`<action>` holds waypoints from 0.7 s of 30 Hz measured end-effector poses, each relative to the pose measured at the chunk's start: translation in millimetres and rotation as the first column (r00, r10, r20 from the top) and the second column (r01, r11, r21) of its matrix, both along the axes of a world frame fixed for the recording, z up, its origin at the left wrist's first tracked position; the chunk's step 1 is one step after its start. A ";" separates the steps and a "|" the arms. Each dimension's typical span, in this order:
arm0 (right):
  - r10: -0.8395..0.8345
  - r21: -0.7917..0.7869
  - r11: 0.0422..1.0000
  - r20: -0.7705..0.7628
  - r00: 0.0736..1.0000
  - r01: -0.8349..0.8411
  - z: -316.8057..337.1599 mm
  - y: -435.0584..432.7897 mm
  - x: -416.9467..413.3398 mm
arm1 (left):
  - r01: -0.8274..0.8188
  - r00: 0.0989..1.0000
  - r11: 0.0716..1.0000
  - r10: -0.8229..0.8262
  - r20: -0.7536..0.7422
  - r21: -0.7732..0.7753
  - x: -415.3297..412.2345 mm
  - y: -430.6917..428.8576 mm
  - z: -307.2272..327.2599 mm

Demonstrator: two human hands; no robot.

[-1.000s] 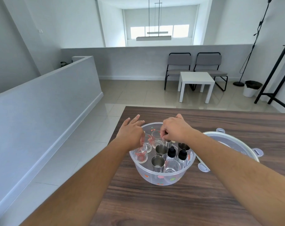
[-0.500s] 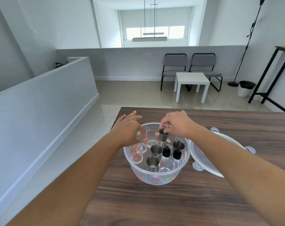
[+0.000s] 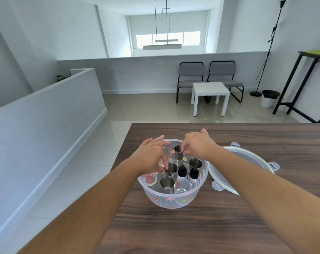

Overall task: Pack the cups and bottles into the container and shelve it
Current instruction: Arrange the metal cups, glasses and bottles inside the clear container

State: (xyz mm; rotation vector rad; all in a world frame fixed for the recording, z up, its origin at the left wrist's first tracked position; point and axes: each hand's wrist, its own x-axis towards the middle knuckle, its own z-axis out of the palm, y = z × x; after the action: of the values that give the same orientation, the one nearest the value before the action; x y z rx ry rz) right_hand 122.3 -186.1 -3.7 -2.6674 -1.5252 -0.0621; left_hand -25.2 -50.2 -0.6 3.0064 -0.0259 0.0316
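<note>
A round, clear plastic tub (image 3: 173,197) sits on the wood-grain counter (image 3: 228,226), packed with steel cups, glasses and black-capped bottles (image 3: 182,171). The right hand (image 3: 197,145) pinches a tapered steel cup (image 3: 178,152) at the rim, the left hand (image 3: 151,156) fingers another steel cup (image 3: 171,169), and a domed white lid (image 3: 247,165) lies just beside.

Both forearms outstretched, left hand (image 3: 151,156) palm-down with fingers curled, right hand (image 3: 197,145) fingertips pinched.

Clear container (image 3: 175,198) (coloured fruit spots)
</note>
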 end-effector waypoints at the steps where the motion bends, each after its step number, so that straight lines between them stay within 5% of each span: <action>1: 0.000 -0.005 1.000 0.003 1.000 0.000 0.2 -1.2 0.5 | 0.000 1.000 1.000 0.000 0.013 0.002 0.6 0.1 -0.6; 21: -0.035 -0.201 0.979 -0.132 0.991 0.007 28.6 -13.0 2.2 | -0.001 0.963 0.998 -0.014 0.270 0.055 38.7 -10.2 -15.4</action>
State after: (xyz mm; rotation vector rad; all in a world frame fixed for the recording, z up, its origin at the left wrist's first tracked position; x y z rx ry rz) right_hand 124.4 -199.0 24.9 -2.7723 -1.5369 0.2801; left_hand 13.4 -60.5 -16.0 3.0314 -0.0646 0.4475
